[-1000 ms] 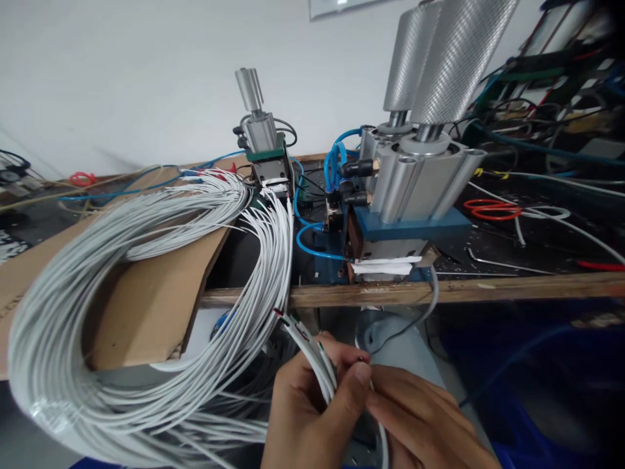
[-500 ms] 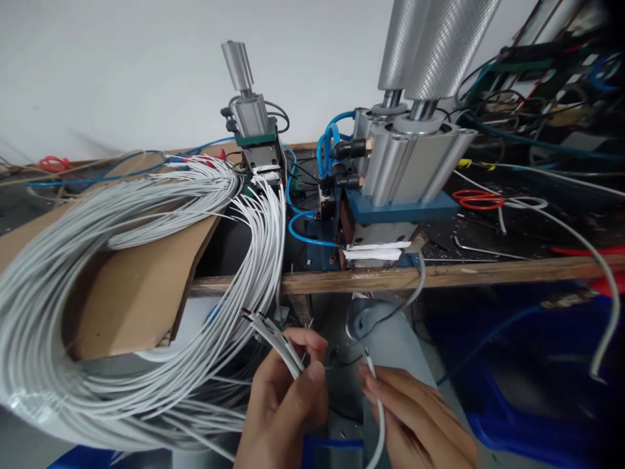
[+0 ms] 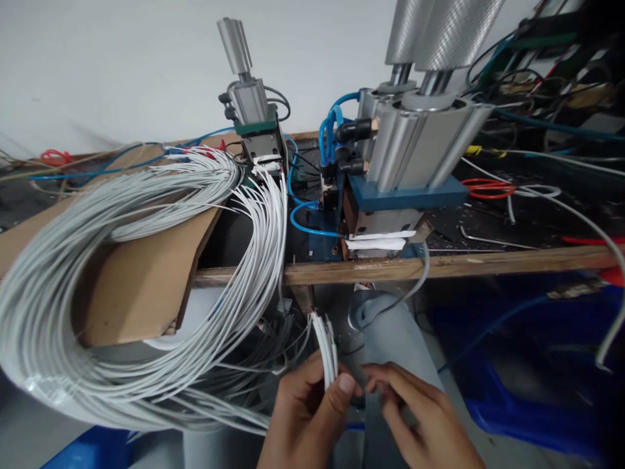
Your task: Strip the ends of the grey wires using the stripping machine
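The left hand (image 3: pixel 305 417) pinches a small bunch of white cable ends (image 3: pixel 326 348) between thumb and forefinger, the tips standing upright and level with one another, as if gathered so their ends line up. They sit just below the wooden edge of the surface (image 3: pixel 439 266), in front of the person's lap. The right hand (image 3: pixel 424 423) lies close beside it, fingers (image 3: pixel 378 381) loosely curled and reaching toward the pinch; whether they grip a strand I cannot tell, since the thumb hides the contact.

The cables trail back to a big coil of white wire (image 3: pixel 97 273) draped over a cardboard box (image 3: pixel 141 286) at the left, which keeps the loops off the floor and lets single strands pull free. Up on the surface a pneumatic press (image 3: pixel 415 150) with a blue base faces the person, its slot near the edge within easy reach; a smaller cylinder unit (image 3: pixel 254 117) stands behind, fed by blue air hoses (image 3: pixel 305 218). Red-handled scissors (image 3: pixel 488 189) lie further right among loose leads
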`<state>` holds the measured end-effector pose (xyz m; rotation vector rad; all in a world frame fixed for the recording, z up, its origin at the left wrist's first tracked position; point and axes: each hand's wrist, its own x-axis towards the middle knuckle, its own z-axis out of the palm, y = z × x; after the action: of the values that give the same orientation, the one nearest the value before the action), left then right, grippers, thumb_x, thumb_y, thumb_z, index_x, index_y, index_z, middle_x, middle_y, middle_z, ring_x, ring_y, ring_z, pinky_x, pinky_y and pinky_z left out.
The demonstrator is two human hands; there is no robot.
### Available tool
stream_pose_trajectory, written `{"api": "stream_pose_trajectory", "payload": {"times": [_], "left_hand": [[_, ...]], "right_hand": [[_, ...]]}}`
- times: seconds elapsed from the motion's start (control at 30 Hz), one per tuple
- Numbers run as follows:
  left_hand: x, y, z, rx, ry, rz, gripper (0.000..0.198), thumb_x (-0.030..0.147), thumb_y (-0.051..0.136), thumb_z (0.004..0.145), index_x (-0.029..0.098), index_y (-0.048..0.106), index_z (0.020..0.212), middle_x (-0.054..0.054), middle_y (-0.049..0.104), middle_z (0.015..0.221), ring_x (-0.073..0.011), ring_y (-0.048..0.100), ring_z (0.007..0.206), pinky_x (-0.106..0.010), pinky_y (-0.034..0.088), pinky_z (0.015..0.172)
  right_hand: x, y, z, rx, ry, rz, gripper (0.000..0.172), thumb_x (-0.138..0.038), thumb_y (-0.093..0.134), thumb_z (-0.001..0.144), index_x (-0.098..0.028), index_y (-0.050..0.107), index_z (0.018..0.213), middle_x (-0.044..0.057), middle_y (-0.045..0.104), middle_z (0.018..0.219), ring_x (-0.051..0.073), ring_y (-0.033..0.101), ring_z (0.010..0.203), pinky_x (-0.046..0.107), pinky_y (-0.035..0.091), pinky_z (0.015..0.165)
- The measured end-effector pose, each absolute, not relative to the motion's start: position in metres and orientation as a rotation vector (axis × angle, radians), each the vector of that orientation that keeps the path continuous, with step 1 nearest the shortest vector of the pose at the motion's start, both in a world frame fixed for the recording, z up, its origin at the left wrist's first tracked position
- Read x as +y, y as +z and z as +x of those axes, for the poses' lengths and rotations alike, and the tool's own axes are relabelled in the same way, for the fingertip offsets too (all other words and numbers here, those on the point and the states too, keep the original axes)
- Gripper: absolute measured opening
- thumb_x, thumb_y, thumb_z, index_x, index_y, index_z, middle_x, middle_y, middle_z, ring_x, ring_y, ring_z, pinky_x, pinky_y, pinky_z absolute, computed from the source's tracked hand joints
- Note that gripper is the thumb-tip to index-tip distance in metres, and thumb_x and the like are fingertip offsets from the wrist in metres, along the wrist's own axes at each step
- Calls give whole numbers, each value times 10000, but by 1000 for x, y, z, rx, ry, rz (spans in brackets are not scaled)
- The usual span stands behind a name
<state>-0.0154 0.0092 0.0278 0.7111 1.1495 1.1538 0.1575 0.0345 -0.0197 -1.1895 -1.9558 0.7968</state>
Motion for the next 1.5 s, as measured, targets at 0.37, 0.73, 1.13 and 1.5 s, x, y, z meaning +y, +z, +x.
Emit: {"api": "stream_pose_trajectory", "payload": {"times": [0.37, 0.73, 1.13, 1.5], "left_hand": [[6, 8, -9, 1080, 1066, 935, 312, 488, 707, 883, 209, 838, 831, 19, 501, 702, -74, 394, 459, -205, 328, 429], [9, 27, -8, 1506, 1456, 761, 369, 577, 770, 794, 216, 776, 719, 38, 529, 570, -105, 471, 531, -191, 375, 517], [17, 44, -12, 1465, 1378, 1016, 114, 162, 704, 720, 242, 764, 665, 38, 603, 630, -110, 543, 550, -206, 398, 534], [19, 36, -16, 1444, 1269, 1301, 111, 80, 611, 661, 186, 631, 631, 53, 505, 616, -70, 420, 469, -173, 237, 437]], "right_hand": [[48, 27, 139, -1740, 1202, -1013, 204, -263, 565, 993, -252, 662, 814, -29, 651, 781, 113, 629, 684, 210, 493, 616], [29, 2, 122, -884, 1786, -888, 321, -531, 613, 952, -238, 671, 835, -66, 541, 545, 92, 528, 456, 237, 515, 526], [29, 13, 121, -1103, 1944, -978, 461, -651, 611, 898, -218, 616, 739, -75, 473, 528, 81, 436, 462, 222, 439, 510], [34, 26, 141, -1663, 1634, -1168, 450, -572, 500, 978, -232, 629, 714, -10, 618, 635, 138, 592, 590, 234, 455, 547]]}}
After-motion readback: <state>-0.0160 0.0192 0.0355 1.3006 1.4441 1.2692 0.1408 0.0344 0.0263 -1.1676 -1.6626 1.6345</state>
